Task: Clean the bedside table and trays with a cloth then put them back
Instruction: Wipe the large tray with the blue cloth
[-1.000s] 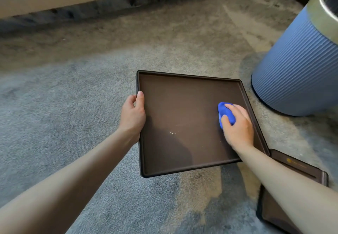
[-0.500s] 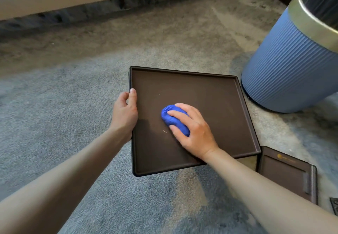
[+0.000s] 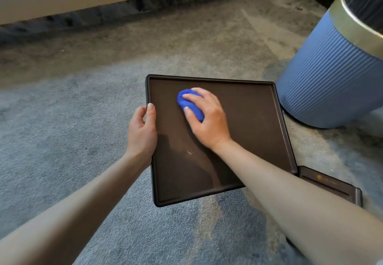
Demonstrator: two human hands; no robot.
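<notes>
Brown tray point(image 3: 248, 132) is held over the carpet point(image 3: 62, 140). The left hand point(image 3: 143, 134) has its grip round the left rim. The right hand point(image 3: 209, 119) clasps a blue cloth point(image 3: 189, 104) against the tray's far-left inside. A bin point(image 3: 331, 78) stands just beside.

The tray point(image 3: 244, 123) looks smooth, matt, perhaps plastic; the cloth point(image 3: 191, 104) soft fabric; the bin point(image 3: 329, 82) ribbed, metal-rimmed.
</notes>
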